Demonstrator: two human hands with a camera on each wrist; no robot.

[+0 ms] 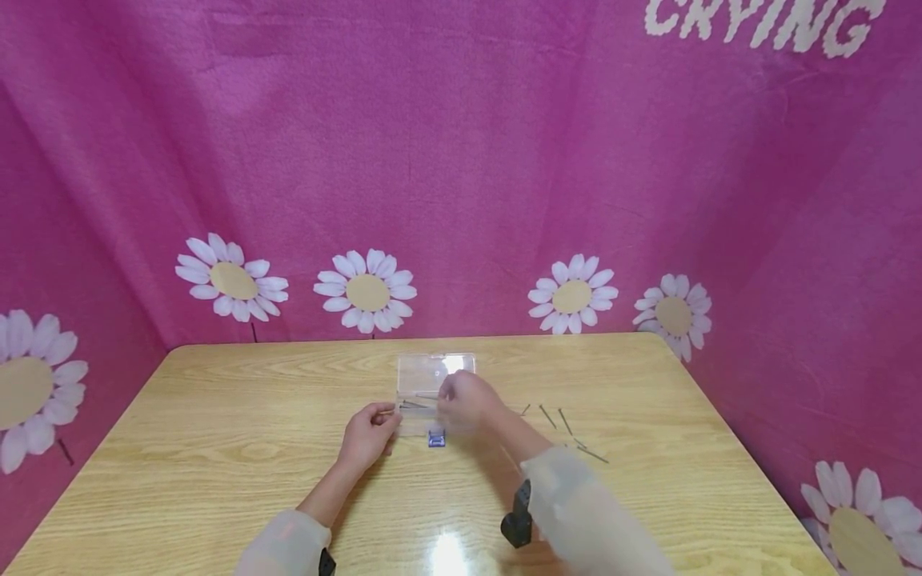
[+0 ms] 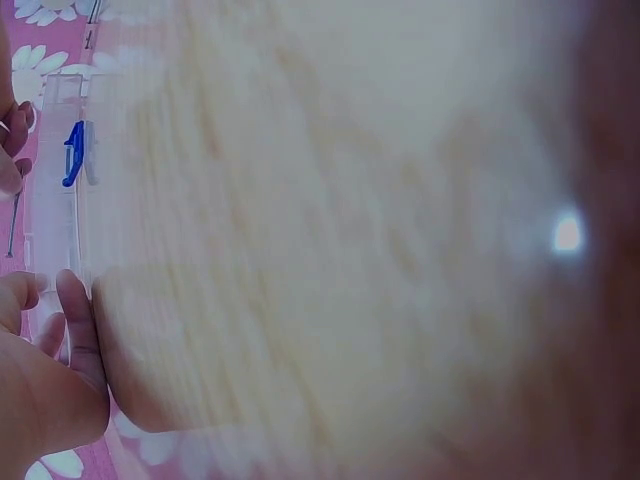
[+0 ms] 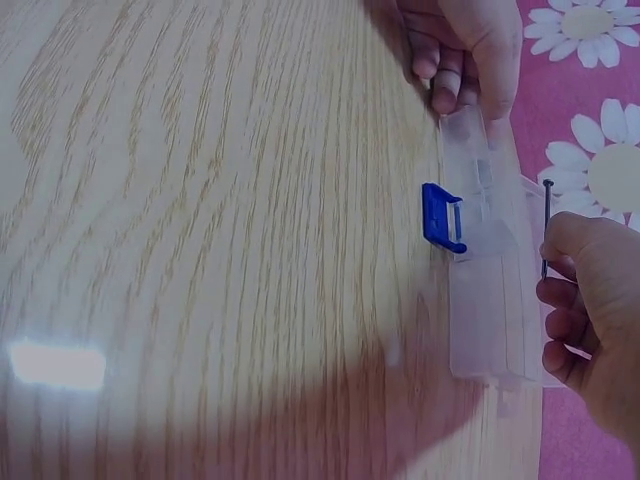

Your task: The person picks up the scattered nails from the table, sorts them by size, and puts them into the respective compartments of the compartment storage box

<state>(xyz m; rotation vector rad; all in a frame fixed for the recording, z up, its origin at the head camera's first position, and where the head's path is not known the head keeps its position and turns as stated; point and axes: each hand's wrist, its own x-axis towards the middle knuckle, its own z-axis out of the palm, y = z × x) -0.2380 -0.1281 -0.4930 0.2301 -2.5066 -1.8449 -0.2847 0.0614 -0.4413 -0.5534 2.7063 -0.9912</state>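
Note:
A clear plastic box (image 1: 410, 426) with a raised lid (image 1: 418, 370) and a blue latch (image 1: 436, 438) sits on the table. My left hand (image 1: 369, 436) holds its left end, the fingertips right at the corner; in the right wrist view, that left hand (image 3: 468, 45) shows at the box's end. My right hand (image 1: 467, 400) is over the box's right part and pinches a long thin nail (image 3: 547, 215) between thumb and fingers, its flat head pointing out. Several nails (image 1: 412, 405) lie inside the left part of the box.
Several loose nails (image 1: 565, 422) lie on the wooden table (image 1: 238, 448) to the right of the box. A pink cloth (image 1: 468, 160) with white daisies hangs behind and beside the table. Dark wrist cameras (image 1: 517, 520) sit at the sleeves.

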